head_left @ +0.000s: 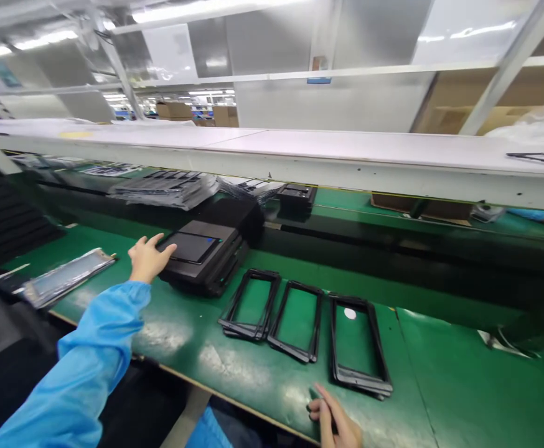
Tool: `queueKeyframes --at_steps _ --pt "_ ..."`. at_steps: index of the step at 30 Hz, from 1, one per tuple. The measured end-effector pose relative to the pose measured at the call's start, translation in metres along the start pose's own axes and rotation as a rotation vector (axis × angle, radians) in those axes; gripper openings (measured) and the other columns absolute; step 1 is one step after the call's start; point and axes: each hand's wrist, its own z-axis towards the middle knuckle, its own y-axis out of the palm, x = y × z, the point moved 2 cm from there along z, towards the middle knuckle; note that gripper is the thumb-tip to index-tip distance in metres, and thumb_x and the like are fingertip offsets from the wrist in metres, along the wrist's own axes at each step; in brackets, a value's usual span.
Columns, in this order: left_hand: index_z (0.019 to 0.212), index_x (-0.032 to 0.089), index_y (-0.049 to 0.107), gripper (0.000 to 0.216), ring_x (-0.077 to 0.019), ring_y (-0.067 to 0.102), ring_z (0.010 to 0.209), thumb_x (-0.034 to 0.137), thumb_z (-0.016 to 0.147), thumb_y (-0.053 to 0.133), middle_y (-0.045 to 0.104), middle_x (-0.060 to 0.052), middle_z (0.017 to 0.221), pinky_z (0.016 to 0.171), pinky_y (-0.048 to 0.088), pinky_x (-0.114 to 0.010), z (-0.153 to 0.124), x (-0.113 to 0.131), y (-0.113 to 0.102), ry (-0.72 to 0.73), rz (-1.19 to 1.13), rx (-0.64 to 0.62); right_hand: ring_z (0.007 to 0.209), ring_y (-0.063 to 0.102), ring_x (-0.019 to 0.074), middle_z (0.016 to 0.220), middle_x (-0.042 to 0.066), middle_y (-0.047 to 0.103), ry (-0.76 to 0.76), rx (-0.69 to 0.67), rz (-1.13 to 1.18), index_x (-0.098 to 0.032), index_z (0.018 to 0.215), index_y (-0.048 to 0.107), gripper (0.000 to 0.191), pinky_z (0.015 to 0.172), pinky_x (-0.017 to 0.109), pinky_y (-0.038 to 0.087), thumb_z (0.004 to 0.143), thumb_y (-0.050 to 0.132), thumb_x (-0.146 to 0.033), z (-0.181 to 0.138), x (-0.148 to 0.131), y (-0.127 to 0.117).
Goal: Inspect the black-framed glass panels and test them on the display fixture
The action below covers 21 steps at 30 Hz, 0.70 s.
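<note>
My left hand (148, 257), in a blue sleeve, reaches out with fingers spread and rests on the near left corner of a stack of black trays (204, 258); the top tray carries a dark panel. Just right of the stack, three piles of black rectangular frames (248, 305) (297, 320) (358, 345) lie side by side on the green bench (234, 367). My right hand (335, 423) rests at the bench's near edge, just below the rightmost frame pile, with fingers together and nothing visibly in it.
A bagged flat panel (66, 277) lies left of the stack. Behind it are a dark conveyor channel (393, 249), piles of plastic-wrapped parts (164, 186) and a small black box (295, 198). A white shelf (300, 152) runs overhead. Another person's arm (543, 216) shows far right.
</note>
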Motion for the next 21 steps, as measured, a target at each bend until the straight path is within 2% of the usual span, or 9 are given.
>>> queueKeyframes --at_steps 1,3,6,8,13,15,17,19,21 --pt "0.122 0.014 0.069 0.038 -0.0451 0.035 0.151 0.030 0.087 0.070 0.060 -0.017 0.145 0.126 0.020 -0.063 -0.007 0.008 0.004 0.057 -0.020 -0.018 0.053 0.075 0.0157 0.069 0.002 0.080 -0.019 -0.005 0.021 -0.026 0.101 0.086 0.041 0.060 0.020 0.063 0.099 0.059 -0.056 0.001 -0.003 0.000" --pt "0.126 0.018 0.069 0.040 -0.0388 0.046 0.146 0.033 0.090 0.065 0.061 -0.012 0.147 0.122 0.034 -0.056 -0.028 0.026 0.017 0.175 -0.078 -0.079 0.053 0.075 0.0175 0.070 0.003 0.081 -0.059 -0.024 0.037 -0.027 0.101 0.086 0.036 0.059 0.023 0.065 0.100 0.059 -0.050 0.005 -0.009 0.000" --pt "0.130 0.023 0.070 0.041 -0.0328 0.059 0.135 0.037 0.092 0.062 0.063 -0.011 0.147 0.105 0.054 -0.044 -0.075 0.060 0.048 0.353 -0.176 -0.238 0.056 0.077 0.0200 0.073 0.005 0.082 -0.139 -0.090 0.001 -0.026 0.107 0.085 0.034 0.059 0.026 0.066 0.104 0.054 -0.041 0.010 -0.017 -0.001" --pt "0.129 0.025 0.072 0.039 -0.0313 0.063 0.129 0.040 0.094 0.061 0.068 -0.010 0.142 0.099 0.056 -0.040 -0.112 0.085 0.072 0.464 -0.217 -0.381 0.058 0.078 0.0205 0.074 0.006 0.082 -0.179 -0.125 -0.040 -0.026 0.109 0.084 0.035 0.059 0.027 0.066 0.105 0.051 -0.036 0.013 -0.022 -0.003" --pt "0.121 0.025 0.079 0.033 -0.0289 0.071 0.114 0.034 0.097 0.058 0.078 -0.009 0.121 0.102 0.055 -0.041 -0.197 0.135 0.124 0.702 -0.194 -0.789 0.061 0.078 0.0200 0.073 0.004 0.080 -0.212 -0.127 -0.135 -0.025 0.109 0.081 0.033 0.062 0.027 0.064 0.103 0.049 -0.026 0.015 -0.029 -0.002" --pt "0.117 0.028 0.081 0.031 -0.0283 0.073 0.111 0.030 0.090 0.066 0.079 -0.007 0.118 0.101 0.055 -0.039 -0.224 0.145 0.136 0.793 -0.148 -0.948 0.062 0.078 0.0203 0.074 0.004 0.080 -0.225 -0.126 -0.163 -0.024 0.109 0.080 0.032 0.062 0.027 0.063 0.101 0.049 -0.023 0.016 -0.032 -0.001" --pt "0.116 0.031 0.082 0.038 -0.0292 0.074 0.112 0.025 0.079 0.076 0.080 -0.005 0.119 0.099 0.057 -0.038 -0.246 0.149 0.142 0.866 -0.089 -1.075 0.063 0.078 0.0206 0.074 0.004 0.080 -0.242 -0.125 -0.183 -0.023 0.108 0.080 0.032 0.063 0.028 0.062 0.100 0.049 -0.020 0.019 -0.036 0.000" --pt "0.119 0.032 0.082 0.046 -0.0308 0.074 0.114 0.021 0.074 0.078 0.079 -0.006 0.123 0.098 0.057 -0.039 -0.263 0.149 0.146 0.906 -0.032 -1.145 0.064 0.078 0.0207 0.073 0.003 0.080 -0.254 -0.119 -0.201 -0.023 0.107 0.080 0.032 0.065 0.028 0.062 0.099 0.049 -0.019 0.022 -0.040 0.000" --pt "0.122 0.030 0.080 0.044 -0.0320 0.074 0.114 0.021 0.080 0.072 0.078 -0.009 0.125 0.100 0.057 -0.042 -0.273 0.145 0.149 0.927 0.008 -1.176 0.065 0.078 0.0205 0.074 0.003 0.080 -0.257 -0.107 -0.223 -0.024 0.107 0.081 0.033 0.065 0.028 0.062 0.099 0.049 -0.019 0.024 -0.043 0.001"
